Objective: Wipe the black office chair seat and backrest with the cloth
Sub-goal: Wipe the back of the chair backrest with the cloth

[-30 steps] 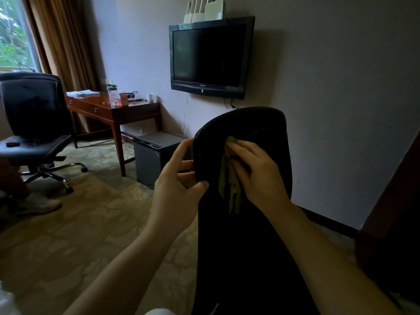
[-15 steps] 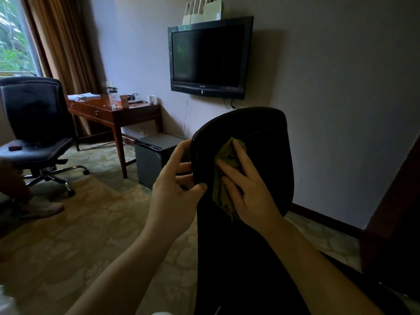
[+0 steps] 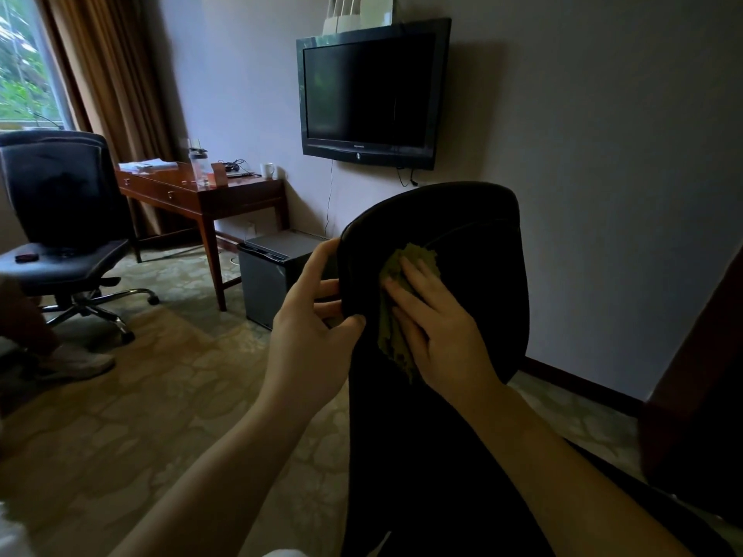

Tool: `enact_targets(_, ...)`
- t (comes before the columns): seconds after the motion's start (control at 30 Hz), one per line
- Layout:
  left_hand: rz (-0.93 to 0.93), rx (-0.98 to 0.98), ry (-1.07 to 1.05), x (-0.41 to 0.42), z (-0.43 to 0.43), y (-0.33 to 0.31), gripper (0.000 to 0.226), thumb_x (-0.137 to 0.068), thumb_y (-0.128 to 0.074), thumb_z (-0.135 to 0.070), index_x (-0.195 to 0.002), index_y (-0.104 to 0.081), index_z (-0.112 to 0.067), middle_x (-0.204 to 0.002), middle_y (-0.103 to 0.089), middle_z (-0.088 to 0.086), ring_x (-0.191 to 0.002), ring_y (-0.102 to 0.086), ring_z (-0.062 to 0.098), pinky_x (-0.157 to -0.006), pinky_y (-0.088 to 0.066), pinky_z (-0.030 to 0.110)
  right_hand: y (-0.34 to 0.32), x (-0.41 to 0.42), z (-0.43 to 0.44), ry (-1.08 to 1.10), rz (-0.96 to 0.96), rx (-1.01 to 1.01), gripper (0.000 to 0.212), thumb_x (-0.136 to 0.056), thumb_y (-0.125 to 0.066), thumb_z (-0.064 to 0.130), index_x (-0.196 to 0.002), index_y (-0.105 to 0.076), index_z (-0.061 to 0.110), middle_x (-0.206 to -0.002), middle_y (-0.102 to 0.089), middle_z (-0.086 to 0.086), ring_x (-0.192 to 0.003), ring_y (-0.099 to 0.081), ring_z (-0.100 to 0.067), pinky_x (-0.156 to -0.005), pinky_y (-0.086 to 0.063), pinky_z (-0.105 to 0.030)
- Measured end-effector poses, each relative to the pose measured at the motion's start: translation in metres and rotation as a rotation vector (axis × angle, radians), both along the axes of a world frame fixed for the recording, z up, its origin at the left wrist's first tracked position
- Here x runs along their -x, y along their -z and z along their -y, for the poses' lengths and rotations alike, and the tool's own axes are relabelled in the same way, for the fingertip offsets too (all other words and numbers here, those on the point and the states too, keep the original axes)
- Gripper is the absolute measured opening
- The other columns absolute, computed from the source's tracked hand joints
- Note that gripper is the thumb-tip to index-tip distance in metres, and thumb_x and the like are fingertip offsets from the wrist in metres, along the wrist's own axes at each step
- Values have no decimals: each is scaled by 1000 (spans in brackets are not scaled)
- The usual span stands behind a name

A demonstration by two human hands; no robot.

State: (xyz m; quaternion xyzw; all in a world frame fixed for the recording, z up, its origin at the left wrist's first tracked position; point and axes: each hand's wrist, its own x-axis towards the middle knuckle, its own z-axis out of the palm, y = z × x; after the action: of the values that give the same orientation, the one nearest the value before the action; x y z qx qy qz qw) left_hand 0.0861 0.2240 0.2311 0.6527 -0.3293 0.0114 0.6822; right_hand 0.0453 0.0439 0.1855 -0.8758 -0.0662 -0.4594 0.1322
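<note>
Black office chair backrest point(image 3: 474, 255) upright at near centre; green cloth point(image 3: 418, 257) flat on its upper left part, pressed there by right hand point(image 3: 438, 335) with straight fingers. Left hand point(image 3: 309, 335) gripping backrest's left edge. Wooden table point(image 3: 201, 192) far left.

The backrest point(image 3: 462, 243) shows smooth, matt black, leather-like, with one stitched seam curving across it. On it the cloth point(image 3: 418, 257) is olive green, nubbly and rough. Over by the wall, the desk point(image 3: 209, 191) is reddish wood under a glossy varnish. The other chair point(image 3: 60, 186) has a faint sheen on its black upholstery, and its base point(image 3: 132, 292) gleams as polished metal. The carpet point(image 3: 140, 387) looks soft and matt.
</note>
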Motion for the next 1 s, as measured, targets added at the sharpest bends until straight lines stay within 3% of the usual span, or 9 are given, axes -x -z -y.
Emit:
enact_targets(0.07, -4, -1, -1, -2, 1, -1, 77, -88, -67, 12, -122, -52, -56, -92, -70, -13, -84, -72, 4, -63, -58, 20, -5, -1, 11, -18, -16, -39, 40, -104, -49, 23, -143, -54, 16, -155, -40, -1, -147, -38, -24, -123, -25, -28)
enact_targets(0.23, 0, -27, -14, -4, 3, -3, 79, -87, -68, 11, -120, -50, -59, -91, -69, -18, -81, -72, 2, -62, -59, 21, -12, -10, 8, 28, -21, -223, 39, -102, -53, 11, -141, -56, 11, -153, -47, -7, -145, -41, -24, -122, -30, -37)
enact_targets(0.43, 13, -28, -31, -1, 5, -3, 82, -89, -65, 12, -115, -46, -64, -91, -70, -18, -83, -71, -1, -61, -55, 15, -1, -3, -7, 24, 50, 1, 39, -103, -47, 22, -136, -62, 9, -150, -51, -12, -143, -44, -28, -120, -32, -33)
enact_targets(0.6, -1, -10, -33, -2, 7, -2, 81, -89, -66, 10, -115, -47, -64, -94, -70, -12, -84, -71, 1, -64, -59, 20, -11, -4, 11, 40, -17, -109, 45, -101, -50, 37, -141, -58, 18, -154, -47, -4, -143, -40, -14, -119, -30, -25)
enact_targets(0.73, -6, -13, -34, -5, 7, -1, 84, -89, -65, 11, -115, -47, -68, -96, -70, -16, -88, -72, 6, -68, -63, 30, -5, -10, 6, 42, -9, -85, 49, -103, -47, 39, -144, -54, 13, -158, -40, -9, -148, -36, -24, -123, -28, -35)
enact_targets(0.83, 10, -10, -35, -4, 7, 1, 86, -89, -64, 12, -111, -49, -70, -95, -70, -17, -87, -72, 5, -64, -61, 26, 2, -10, 3, 44, -31, -30, 54, -106, -38, 45, -148, -48, 14, -162, -32, -10, -152, -28, -26, -126, -21, -36)
enact_targets(1.0, 9, -14, -54, -5, 8, 1, 83, -89, -66, 9, -115, -46, -68, -99, -70, -10, -87, -71, 1, -62, -58, 20, 2, -12, 15, 83, -52, 76, 58, -107, -31, 49, -151, -42, 14, -162, -31, -13, -153, -24, -32, -123, -18, -59)
